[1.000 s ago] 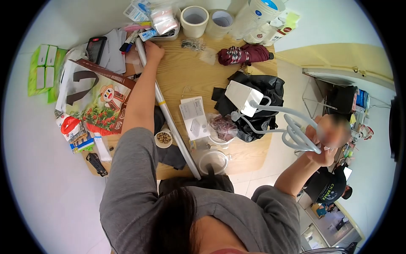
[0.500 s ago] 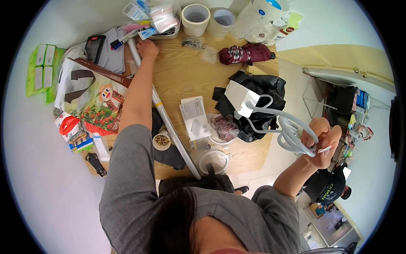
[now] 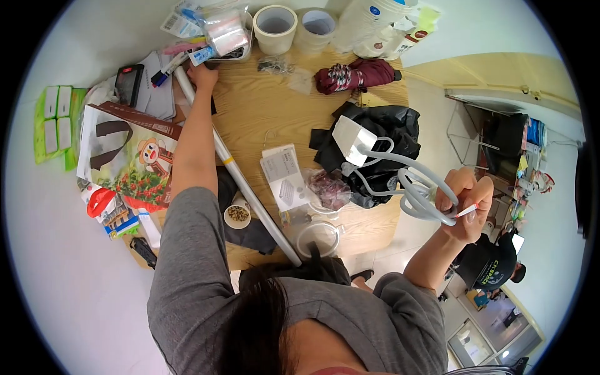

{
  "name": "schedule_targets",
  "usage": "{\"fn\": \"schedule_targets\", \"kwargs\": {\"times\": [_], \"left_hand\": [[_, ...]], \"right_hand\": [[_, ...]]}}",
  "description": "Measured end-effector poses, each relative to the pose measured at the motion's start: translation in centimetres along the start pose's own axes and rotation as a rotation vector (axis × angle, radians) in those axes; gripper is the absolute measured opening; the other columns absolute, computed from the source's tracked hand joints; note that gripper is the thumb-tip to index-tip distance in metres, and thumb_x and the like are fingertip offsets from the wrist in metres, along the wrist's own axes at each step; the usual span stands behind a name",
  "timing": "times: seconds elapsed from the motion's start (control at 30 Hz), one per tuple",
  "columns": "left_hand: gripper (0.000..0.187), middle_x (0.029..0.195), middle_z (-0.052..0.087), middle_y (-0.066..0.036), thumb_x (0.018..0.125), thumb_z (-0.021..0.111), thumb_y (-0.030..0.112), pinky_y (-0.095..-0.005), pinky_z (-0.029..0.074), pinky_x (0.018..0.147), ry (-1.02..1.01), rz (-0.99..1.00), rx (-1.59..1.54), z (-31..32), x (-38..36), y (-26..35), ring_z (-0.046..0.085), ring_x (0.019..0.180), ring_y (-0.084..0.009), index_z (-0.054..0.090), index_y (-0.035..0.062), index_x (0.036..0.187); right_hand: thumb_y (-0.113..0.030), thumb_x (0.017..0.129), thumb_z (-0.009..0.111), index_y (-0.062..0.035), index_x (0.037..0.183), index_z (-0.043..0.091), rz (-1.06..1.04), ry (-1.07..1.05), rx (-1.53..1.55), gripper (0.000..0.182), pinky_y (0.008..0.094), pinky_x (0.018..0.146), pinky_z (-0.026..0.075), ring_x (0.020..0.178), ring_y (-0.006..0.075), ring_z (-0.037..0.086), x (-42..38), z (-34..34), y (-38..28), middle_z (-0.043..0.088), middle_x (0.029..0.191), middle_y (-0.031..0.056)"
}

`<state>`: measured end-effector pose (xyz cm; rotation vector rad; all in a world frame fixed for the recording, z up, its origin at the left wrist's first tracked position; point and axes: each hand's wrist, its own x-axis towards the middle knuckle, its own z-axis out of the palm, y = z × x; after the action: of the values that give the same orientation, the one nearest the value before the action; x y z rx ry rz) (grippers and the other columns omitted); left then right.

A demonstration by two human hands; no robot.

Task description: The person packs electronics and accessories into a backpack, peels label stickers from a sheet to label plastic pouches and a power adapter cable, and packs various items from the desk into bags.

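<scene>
My left hand (image 3: 203,76) reaches to the far left of the table, between the top end of a long silver-white tube (image 3: 232,165) and the front of a plastic basket (image 3: 240,51). Its fingers are mostly hidden beside dark items there. Off the table's right side, my right hand (image 3: 465,203) is closed around a loose coil of pale grey cable (image 3: 409,175). A thin white stick with a red tip (image 3: 468,210) juts from the same fingers. The cable runs back to a white box (image 3: 354,139) lying on black plastic bags (image 3: 400,125).
A printed shopping bag (image 3: 128,150) stands at left. At the back are two rolls of tape (image 3: 275,39), a folded maroon umbrella (image 3: 356,76) and a clear bucket (image 3: 381,28). A leaflet (image 3: 283,178), paper cup (image 3: 237,214) and round jar (image 3: 317,239) lie nearer me. A person (image 3: 490,262) sits beyond.
My view has shifted slightly. My right hand has turned a little, showing more of the red-tipped stick. My left hand stays by the basket.
</scene>
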<state>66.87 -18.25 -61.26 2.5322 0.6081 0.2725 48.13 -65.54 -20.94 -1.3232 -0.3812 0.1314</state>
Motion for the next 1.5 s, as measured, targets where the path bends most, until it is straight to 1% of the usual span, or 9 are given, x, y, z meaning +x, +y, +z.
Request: {"fn": "schedule_targets", "kwargs": {"times": [0.2, 0.6, 0.63, 0.7, 0.77, 0.87, 1.1, 1.4, 1.5], "left_hand": [[0.054, 0.12, 0.049, -0.017, 0.069, 0.069, 0.016, -0.0497, 0.029, 0.097, -0.013, 0.24, -0.029, 0.1, -1.7, -1.6, 0.036, 0.116, -0.0365, 0.049, 0.007, 0.119], [0.032, 0.109, 0.061, -0.007, 0.079, 0.053, 0.017, -0.0476, 0.036, 0.088, -0.072, 0.406, 0.679, -3.4, -2.9, -1.0, 0.053, 0.105, -0.025, 0.062, 0.0112, 0.108], [0.033, 0.107, 0.062, -0.012, 0.079, 0.049, 0.02, -0.047, 0.034, 0.092, 0.058, 0.48, 0.279, -4.0, -3.3, -0.6, 0.053, 0.105, -0.0301, 0.062, 0.0092, 0.108], [0.035, 0.108, 0.062, -0.013, 0.079, 0.049, 0.025, -0.048, 0.033, 0.092, 0.025, 0.48, 0.22, -4.6, -4.5, 0.8, 0.052, 0.106, -0.031, 0.062, 0.0094, 0.108], [0.041, 0.109, 0.061, -0.016, 0.08, 0.049, 0.033, -0.0497, 0.032, 0.094, -0.206, 0.406, 0.774, -5.6, -5.4, 3.1, 0.051, 0.109, -0.0335, 0.06, 0.0096, 0.112], [0.049, 0.112, 0.059, -0.017, 0.08, 0.05, 0.041, -0.0508, 0.029, 0.096, -0.051, 0.427, 0.779, -3.7, -4.7, 1.4, 0.047, 0.114, -0.0359, 0.057, 0.0094, 0.117], [0.063, 0.114, 0.058, -0.016, 0.074, 0.063, 0.052, -0.0451, 0.025, 0.099, -0.102, 0.394, -0.094, -2.3, -2.3, -0.1, 0.046, 0.116, -0.0289, 0.056, 0.0073, 0.117], [0.048, 0.111, 0.056, -0.019, 0.079, 0.064, 0.032, -0.0434, 0.028, 0.097, 0.074, 0.34, 0.305, -2.7, -2.6, 0.1, 0.048, 0.108, -0.0346, 0.051, -0.0015, 0.111], [0.037, 0.114, 0.052, -0.02, 0.079, 0.063, 0.02, -0.0443, 0.028, 0.098, 0.278, 0.08, -0.068, -4.8, -6.8, 6.1, 0.045, 0.11, -0.0353, 0.051, -0.0035, 0.105]], "right_hand": [[-0.018, 0.084, 0.059, -0.0074, 0.082, 0.044, 0.01, 0.023, 0.019, 0.018, 0.0226, 0.051, 0.034, 0.06, 0.0143, 0.047, -0.4, -0.3, 0.3, 0.054, 0.071, 0.0146], [-0.017, 0.084, 0.059, -0.0073, 0.082, 0.044, 0.018, 0.002, 0.047, 0.017, 0.0227, 0.051, 0.036, 0.059, 0.0135, 0.048, -0.7, 0.1, 0.3, 0.056, 0.07, 0.0154], [-0.017, 0.084, 0.059, -0.0073, 0.082, 0.045, 0.017, -0.002, 0.053, 0.017, 0.0226, 0.051, 0.036, 0.059, 0.0135, 0.048, -0.7, 0.2, 0.2, 0.056, 0.071, 0.0154], [-0.017, 0.084, 0.059, -0.0074, 0.082, 0.045, 0.018, -0.004, 0.06, 0.017, 0.0226, 0.051, 0.036, 0.059, 0.0136, 0.048, -0.9, 0.3, 0.1, 0.056, 0.071, 0.0155], [-0.017, 0.084, 0.059, -0.0077, 0.082, 0.045, 0.018, 0.003, 0.064, 0.017, 0.0229, 0.051, 0.036, 0.059, 0.0139, 0.048, -1.2, 0.2, 0.3, 0.057, 0.071, 0.0155], [-0.018, 0.084, 0.059, -0.0079, 0.083, 0.045, 0.018, 0.003, 0.055, 0.017, 0.0237, 0.052, 0.035, 0.06, 0.0142, 0.049, -1.6, 0.4, 0.7, 0.057, 0.072, 0.0154], [-0.019, 0.083, 0.06, -0.0081, 0.081, 0.045, 0.075, 0.056, 0.058, 0.018, 0.0251, 0.053, 0.034, 0.059, 0.0143, 0.049, -1.5, 0.3, 1.6, 0.057, 0.071, 0.0149], [-0.018, 0.081, 0.06, -0.0068, 0.08, 0.046, 0.055, 0.054, 0.119, 0.019, 0.0237, 0.049, 0.036, 0.057, 0.0147, 0.05, -0.6, 1.2, 2.7, 0.057, 0.07, 0.017], [-0.019, 0.081, 0.061, -0.0066, 0.079, 0.046, 0.067, 0.055, 0.111, 0.02, 0.0236, 0.05, 0.036, 0.056, 0.0148, 0.05, -0.7, 1.2, 3.2, 0.057, 0.07, 0.017]]}}
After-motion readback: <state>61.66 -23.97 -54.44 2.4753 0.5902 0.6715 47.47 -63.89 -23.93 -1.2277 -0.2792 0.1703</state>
